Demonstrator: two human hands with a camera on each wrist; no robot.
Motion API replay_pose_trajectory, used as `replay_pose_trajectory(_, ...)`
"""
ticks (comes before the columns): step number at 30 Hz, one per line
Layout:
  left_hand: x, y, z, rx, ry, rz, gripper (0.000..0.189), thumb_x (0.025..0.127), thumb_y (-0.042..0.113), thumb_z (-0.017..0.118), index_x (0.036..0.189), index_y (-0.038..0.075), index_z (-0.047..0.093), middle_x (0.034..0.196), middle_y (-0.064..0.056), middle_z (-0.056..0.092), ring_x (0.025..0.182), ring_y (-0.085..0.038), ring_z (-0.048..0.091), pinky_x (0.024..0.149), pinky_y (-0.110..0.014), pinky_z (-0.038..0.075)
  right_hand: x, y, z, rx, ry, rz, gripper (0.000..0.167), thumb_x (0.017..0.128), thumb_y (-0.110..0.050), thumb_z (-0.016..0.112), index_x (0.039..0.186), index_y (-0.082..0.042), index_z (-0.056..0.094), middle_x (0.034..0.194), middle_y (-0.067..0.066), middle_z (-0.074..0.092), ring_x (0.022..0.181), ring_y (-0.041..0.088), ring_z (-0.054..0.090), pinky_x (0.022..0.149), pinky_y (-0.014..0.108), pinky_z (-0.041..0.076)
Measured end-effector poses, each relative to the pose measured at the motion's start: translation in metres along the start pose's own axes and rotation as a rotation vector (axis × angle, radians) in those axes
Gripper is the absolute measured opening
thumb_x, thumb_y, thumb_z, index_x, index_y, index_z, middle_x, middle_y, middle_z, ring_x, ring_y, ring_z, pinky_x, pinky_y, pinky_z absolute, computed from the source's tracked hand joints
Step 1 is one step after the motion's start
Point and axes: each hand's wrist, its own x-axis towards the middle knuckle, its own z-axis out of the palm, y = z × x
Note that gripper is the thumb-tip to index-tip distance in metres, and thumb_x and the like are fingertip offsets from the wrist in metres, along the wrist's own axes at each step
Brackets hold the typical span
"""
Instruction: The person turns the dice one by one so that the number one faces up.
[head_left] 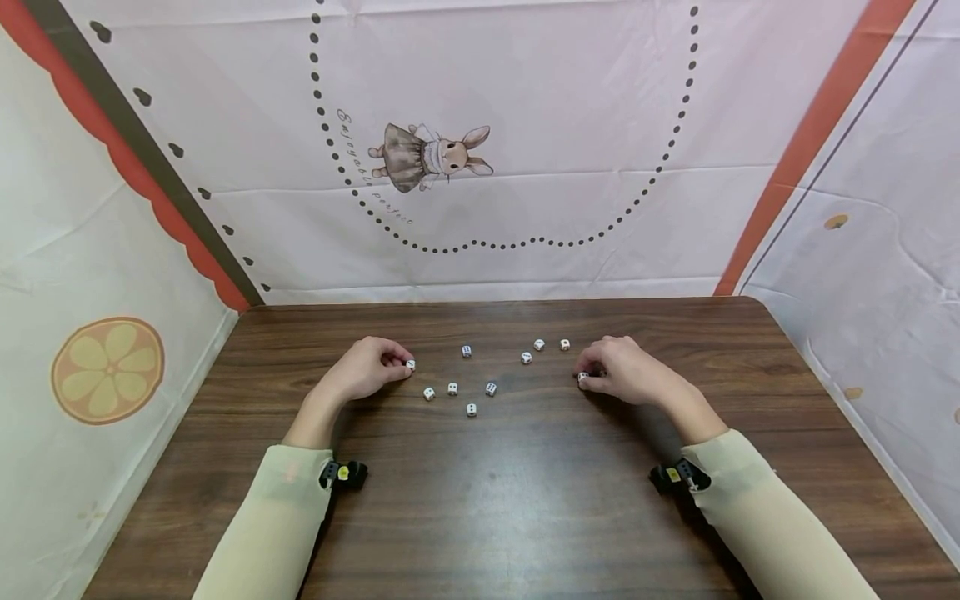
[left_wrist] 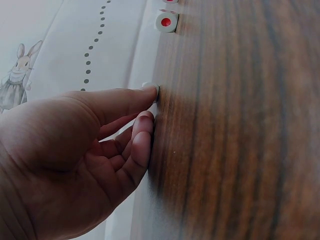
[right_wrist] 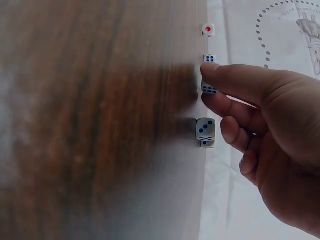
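My left hand [head_left: 366, 367] pinches a white die [head_left: 410, 365] between thumb and fingertips at the left of the group of dice. In the left wrist view the thumb covers most of that die, and the other fingers curl close beside the wooden tabletop [left_wrist: 225, 130]. On the right side, my right hand [head_left: 624, 370] pinches another white die [head_left: 582, 379] between thumb and index finger. Blue pips show on this held die [right_wrist: 209, 88] in the right wrist view, its upper part hidden by the thumb.
Between the hands lie several loose dice, among them a front die [head_left: 472, 410] and a back die [head_left: 467, 352]. Three dice, including one [head_left: 565, 344], sit near the right hand. A printed cloth [head_left: 525, 167] hangs behind the brown table [head_left: 495, 517].
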Motion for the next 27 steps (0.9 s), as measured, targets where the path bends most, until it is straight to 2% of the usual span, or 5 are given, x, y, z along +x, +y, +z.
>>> replay_pose_trajectory(5,0.000,-0.001,0.000,0.012,-0.005,-0.003,0.010,0.099,0.016,0.076,0.105,0.009,0.079,0.089,0.000,0.070,0.083,-0.017,0.062,0.077,-0.036,0.050,0.005,0.002,0.001,0.054,0.003,0.004,0.009,0.090,-0.011,0.082,0.093,-0.017,0.076,0.087,-0.011,0.069,0.082,0.015,0.063,0.079,0.042,0.050)
replay_pose_trajectory(9,0.000,-0.002,0.000,0.015,-0.002,0.004,0.010,0.099,0.015,0.076,0.106,0.008,0.079,0.090,0.000,0.070,0.083,-0.017,0.061,0.077,-0.036,0.050,0.009,0.002,0.001,0.099,-0.019,0.039,0.011,0.090,-0.010,0.082,0.094,-0.018,0.075,0.084,-0.014,0.066,0.078,0.013,0.059,0.074,0.037,0.048)
replay_pose_trajectory(16,0.000,-0.001,0.002,0.007,0.001,-0.003,0.010,0.098,0.016,0.077,0.105,0.009,0.079,0.089,0.000,0.069,0.083,-0.017,0.060,0.077,-0.037,0.050,0.012,0.001,0.000,0.165,-0.034,0.070,0.010,0.091,-0.011,0.083,0.097,-0.016,0.076,0.089,-0.009,0.070,0.084,0.014,0.062,0.077,0.037,0.051)
replay_pose_trajectory(23,0.000,-0.002,0.001,0.006,0.000,0.000,0.010,0.098,0.016,0.077,0.105,0.009,0.080,0.089,0.001,0.070,0.083,-0.017,0.060,0.076,-0.037,0.050,0.011,0.004,0.002,0.177,-0.057,0.101,0.010,0.091,-0.012,0.082,0.091,-0.018,0.074,0.080,-0.014,0.064,0.076,0.011,0.058,0.072,0.034,0.048)
replay_pose_trajectory(27,0.000,-0.002,0.001,0.006,0.001,0.002,0.010,0.099,0.016,0.076,0.105,0.009,0.080,0.089,0.000,0.070,0.083,-0.017,0.061,0.077,-0.037,0.050,0.011,0.005,0.002,0.156,-0.050,0.091,0.012,0.090,-0.012,0.083,0.089,-0.019,0.073,0.079,-0.014,0.062,0.076,0.011,0.058,0.073,0.035,0.047)
